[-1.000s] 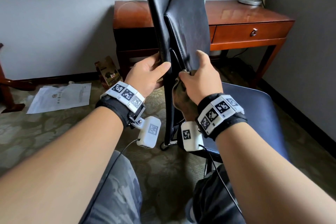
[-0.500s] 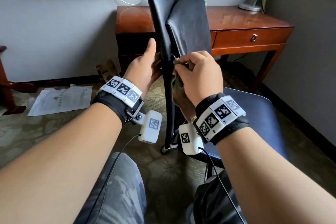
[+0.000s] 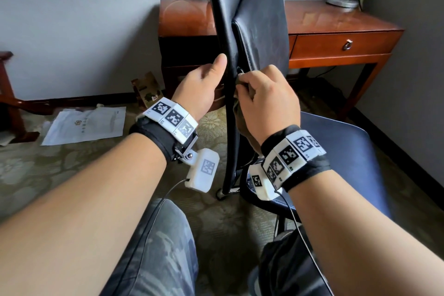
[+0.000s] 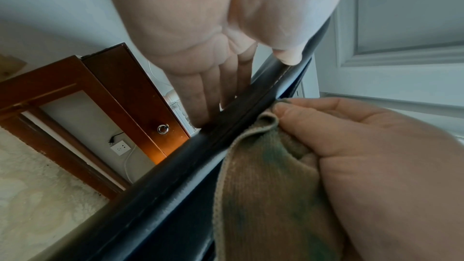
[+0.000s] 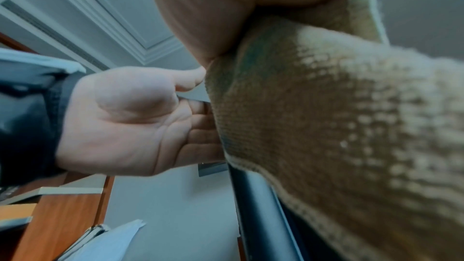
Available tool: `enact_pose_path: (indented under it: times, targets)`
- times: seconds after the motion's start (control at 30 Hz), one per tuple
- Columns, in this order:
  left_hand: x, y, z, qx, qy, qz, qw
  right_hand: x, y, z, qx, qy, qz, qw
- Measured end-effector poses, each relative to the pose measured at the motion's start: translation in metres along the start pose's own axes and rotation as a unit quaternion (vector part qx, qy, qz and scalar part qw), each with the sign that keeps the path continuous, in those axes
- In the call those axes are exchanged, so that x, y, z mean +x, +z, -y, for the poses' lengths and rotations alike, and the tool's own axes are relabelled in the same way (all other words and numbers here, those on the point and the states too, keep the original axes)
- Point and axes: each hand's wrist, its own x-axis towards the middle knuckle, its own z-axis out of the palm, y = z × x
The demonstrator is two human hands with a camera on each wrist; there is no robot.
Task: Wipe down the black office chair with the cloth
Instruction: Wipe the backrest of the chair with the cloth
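Note:
The black office chair's backrest (image 3: 259, 19) stands edge-on before me, its blue-black seat (image 3: 336, 151) to the right. My left hand (image 3: 204, 84) holds the backrest's left edge, thumb up on the near side and fingers flat behind it (image 4: 213, 96). My right hand (image 3: 264, 98) grips a tan, green-stained cloth (image 4: 263, 186) and presses it against the backrest's edge (image 4: 175, 176), just right of the left hand. In the right wrist view the cloth (image 5: 339, 116) fills the right half and hides most of the fingers; the left hand (image 5: 130, 122) shows palm-on beside it.
A reddish wooden desk (image 3: 336, 24) with a drawer stands right behind the chair, a lamp base (image 3: 342, 2) on its far corner. A white paper bag (image 3: 86, 125) and a small brown bag (image 3: 149, 91) lie on the patterned carpet at left. A wall runs close on the right.
Both hands have slid up the backrest's edge. The right hand has closed over the cloth and carried it upward; the left thumb now points up along the edge.

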Motion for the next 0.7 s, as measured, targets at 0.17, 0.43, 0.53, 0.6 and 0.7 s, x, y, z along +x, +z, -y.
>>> enact_pose_path:
  times: [0.17, 0.43, 0.53, 0.6, 0.7]
  targets:
    - [0.000, -0.001, 0.002, 0.046, -0.011, -0.013, 0.999, 0.003, -0.009, 0.010, 0.108, 0.055, 0.005, 0.993]
    - [-0.011, -0.001, -0.006, 0.098, -0.006, -0.019, 0.995, 0.005, -0.008, 0.015, 0.242, 0.111, -0.039, 0.963]
    - [-0.011, -0.002, -0.007, 0.109, 0.000, -0.020, 0.994, 0.006, -0.005, 0.011, 0.252, 0.114, -0.037, 0.960]
    - [-0.011, -0.002, -0.008, 0.110, 0.003, -0.023, 0.994, 0.007, -0.003, 0.010, 0.247, 0.103, -0.044, 0.963]
    - [-0.012, -0.001, -0.006, 0.094, -0.003, -0.019, 0.995, 0.008, -0.002, 0.010, 0.255, 0.094, -0.058, 0.961]
